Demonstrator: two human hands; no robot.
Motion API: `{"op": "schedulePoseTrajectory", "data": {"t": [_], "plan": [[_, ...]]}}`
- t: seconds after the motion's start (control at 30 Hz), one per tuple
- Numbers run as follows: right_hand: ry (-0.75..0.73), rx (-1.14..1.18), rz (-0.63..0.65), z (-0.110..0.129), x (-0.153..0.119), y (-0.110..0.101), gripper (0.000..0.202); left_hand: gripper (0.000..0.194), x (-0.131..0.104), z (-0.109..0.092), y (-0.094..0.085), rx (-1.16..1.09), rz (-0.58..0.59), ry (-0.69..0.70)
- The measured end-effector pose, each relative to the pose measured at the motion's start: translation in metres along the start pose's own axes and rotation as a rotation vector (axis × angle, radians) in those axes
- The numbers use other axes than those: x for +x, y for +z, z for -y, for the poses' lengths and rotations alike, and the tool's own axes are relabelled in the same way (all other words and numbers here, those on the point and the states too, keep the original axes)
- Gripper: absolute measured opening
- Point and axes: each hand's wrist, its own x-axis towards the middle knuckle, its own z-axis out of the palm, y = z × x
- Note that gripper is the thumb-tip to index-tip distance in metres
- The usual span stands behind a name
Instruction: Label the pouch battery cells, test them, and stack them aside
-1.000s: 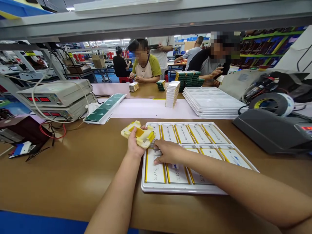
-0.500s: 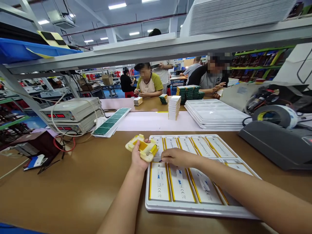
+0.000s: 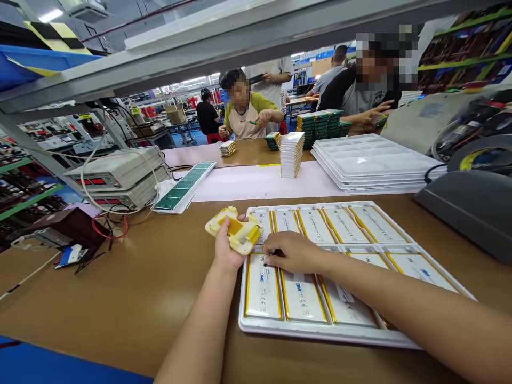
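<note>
My left hand (image 3: 230,246) grips a cream plastic fixture (image 3: 243,240) with yellow tape on it, thumb across its top, just left of the tray. Flat white battery packs (image 3: 262,288) with yellow edges lie in two rows in a white tray (image 3: 328,337). Over the near-left pack is my right hand (image 3: 290,252), its fingers pinched round a small dark pen-like tool (image 3: 276,255) whose tip is at the pack's top end. My right forearm hides part of the near row.
Beyond the tray stand a stack of white packs (image 3: 292,154) and stacked white trays (image 3: 368,160). Power supplies (image 3: 116,173) and a green-panelled strip (image 3: 186,186) are at left, a grey machine (image 3: 472,208) at right. People sit across the table.
The view has tilted down and shifted. My right hand has turned slightly, and the dark tool now shows more clearly at the near-left pack. My left hand still holds the fixture.
</note>
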Motion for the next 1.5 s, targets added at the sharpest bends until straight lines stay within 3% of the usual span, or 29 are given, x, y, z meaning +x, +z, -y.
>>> {"op": "schedulePoseTrajectory", "data": {"t": [0.3, 0.47, 0.6, 0.87, 1.0, 1.07, 1.23, 1.5], "plan": [[-0.044, 0.067, 0.106, -0.005, 0.004, -0.006, 0.009, 0.023, 0.001, 0.0, 0.0, 0.039, 0.024, -0.001], [-0.04, 0.088, 0.044, -0.008, 0.005, -0.004, 0.01, 0.023, 0.001, 0.0, 0.002, 0.065, 0.031, 0.019], [-0.095, 0.129, 0.085, -0.009, 0.004, -0.005, 0.007, 0.02, 0.001, -0.001, 0.003, 0.076, 0.039, 0.019], [-0.029, 0.113, 0.047, 0.007, 0.003, -0.004, 0.016, 0.023, 0.0, 0.0, 0.005, 0.086, 0.002, 0.01], [0.005, 0.53, 0.266, -0.007, -0.002, -0.017, 0.021, 0.021, -0.001, -0.001, 0.006, 0.075, 0.029, 0.001], [0.024, 0.609, 0.341, -0.021, -0.007, -0.028, 0.023, 0.021, -0.001, -0.001, 0.006, 0.063, 0.043, -0.016], [0.214, 0.185, 0.268, -0.042, -0.016, -0.043, 0.018, 0.022, -0.004, -0.002, 0.006, 0.044, 0.045, -0.042], [0.119, 0.2, 0.405, -0.044, -0.011, -0.04, 0.019, 0.022, -0.003, -0.003, 0.005, 0.068, 0.021, -0.007]]}}
